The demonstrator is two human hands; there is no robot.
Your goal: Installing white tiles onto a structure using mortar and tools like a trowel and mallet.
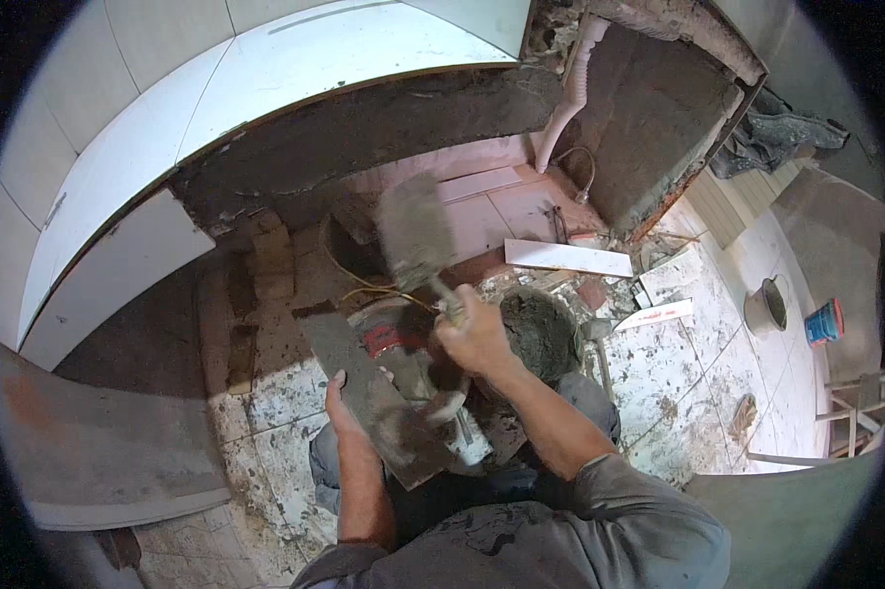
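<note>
My right hand [477, 334] is closed round the handle of a trowel [418, 228]. Its broad blade is coated with grey mortar, slightly blurred, and raised above the floor. My left hand [349, 417] grips the left edge of a flat grey tile [342, 351], thumb on top. Wet mortar [403, 422] is smeared over the tile's lower part. Just right of the tile stands a bucket of dark mortar [541, 339], partly behind my right forearm. Below the trowel is a round container with a red patch [389, 339], partly covered by the tile.
A white counter [295, 69] curves across the upper left, its front edge dark with mortar. White tile strips [568, 257] lie ahead. A mallet-like tool [599, 344] is right of the mortar bucket. Further right are a small bucket [766, 306], a blue-and-red tub [824, 322] and a wooden stool [855, 407].
</note>
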